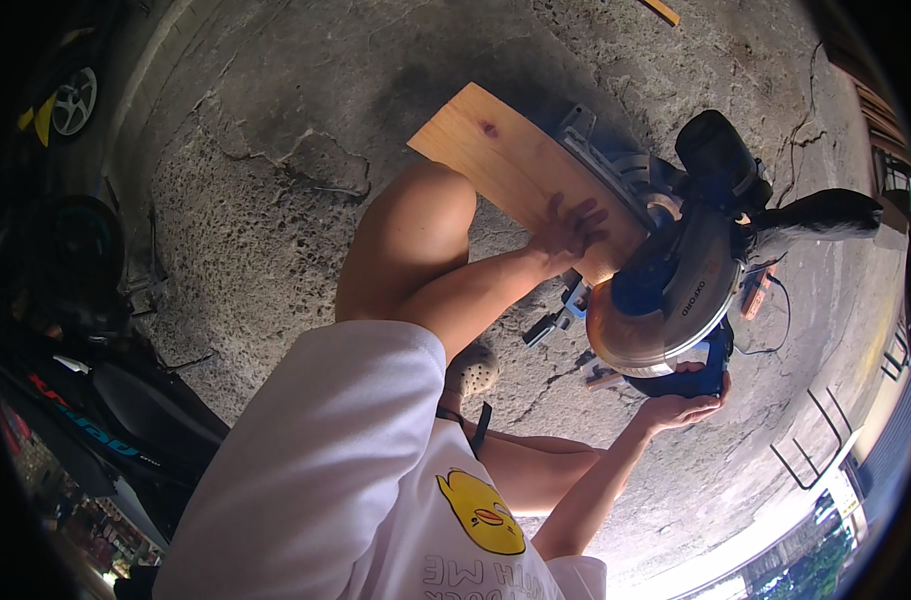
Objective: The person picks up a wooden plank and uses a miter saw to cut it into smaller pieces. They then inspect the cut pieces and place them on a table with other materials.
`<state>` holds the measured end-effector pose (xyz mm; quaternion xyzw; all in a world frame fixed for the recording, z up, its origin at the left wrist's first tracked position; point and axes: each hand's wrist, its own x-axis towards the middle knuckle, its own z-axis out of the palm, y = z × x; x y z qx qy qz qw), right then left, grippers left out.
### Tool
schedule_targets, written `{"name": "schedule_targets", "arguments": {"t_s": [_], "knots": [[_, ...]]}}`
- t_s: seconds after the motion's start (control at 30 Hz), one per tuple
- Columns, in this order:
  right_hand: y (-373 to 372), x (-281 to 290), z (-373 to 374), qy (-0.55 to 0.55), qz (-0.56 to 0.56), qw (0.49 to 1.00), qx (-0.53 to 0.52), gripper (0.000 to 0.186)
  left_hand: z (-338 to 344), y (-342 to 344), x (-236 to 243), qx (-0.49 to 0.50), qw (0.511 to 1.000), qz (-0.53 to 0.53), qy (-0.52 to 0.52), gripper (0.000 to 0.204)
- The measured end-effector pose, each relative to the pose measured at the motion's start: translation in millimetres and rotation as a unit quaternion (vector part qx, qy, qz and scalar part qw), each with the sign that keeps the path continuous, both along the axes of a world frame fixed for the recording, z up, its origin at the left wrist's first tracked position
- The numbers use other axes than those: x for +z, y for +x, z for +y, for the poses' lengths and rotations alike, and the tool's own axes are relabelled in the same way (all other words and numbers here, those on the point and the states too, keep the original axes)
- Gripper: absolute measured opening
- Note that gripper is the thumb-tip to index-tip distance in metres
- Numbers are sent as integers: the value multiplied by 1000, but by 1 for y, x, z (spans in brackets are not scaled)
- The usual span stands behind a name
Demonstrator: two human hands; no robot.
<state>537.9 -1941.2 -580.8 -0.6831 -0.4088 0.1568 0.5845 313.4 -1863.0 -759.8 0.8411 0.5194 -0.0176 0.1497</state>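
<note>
A miter saw (703, 285) with a silver-grey upper guard, a clear lower guard and a black motor stands on the concrete floor. My right hand (680, 405) is closed round its blue-and-black handle (715, 362). A wide, light wooden board (490, 140) with a dark knot lies along the saw's metal fence (605, 172), its near end at the blade guard. On top of that board my left hand (572, 232) lies flat with fingers spread, close beside the guard. Light glows at the board's end; the blade's edge cannot be made out there.
Behind the saw sticks out a black dust bag (820, 215). An orange power strip (756, 293) with a cable lies to its right. A motorcycle (125, 400) stands at the left, and a metal bar rack (820, 440) at the right. My knee (415, 215) is beside the board.
</note>
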Motion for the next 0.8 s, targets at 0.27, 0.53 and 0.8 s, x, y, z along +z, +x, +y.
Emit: {"name": "schedule_targets", "arguments": {"t_s": [0.27,0.53,0.8], "knots": [[-2,-1,-2,-13,-8,1000,-5,55,2,-2,12,-4,1000,-2,-16,45],[-1,-2,-4,-15,-3,1000,-7,52,4,-4,21,-23,999,28,-29,51],[-5,-2,-3,-6,1,1000,-4,52,3,-5,19,-24,999,27,-22,51]]}}
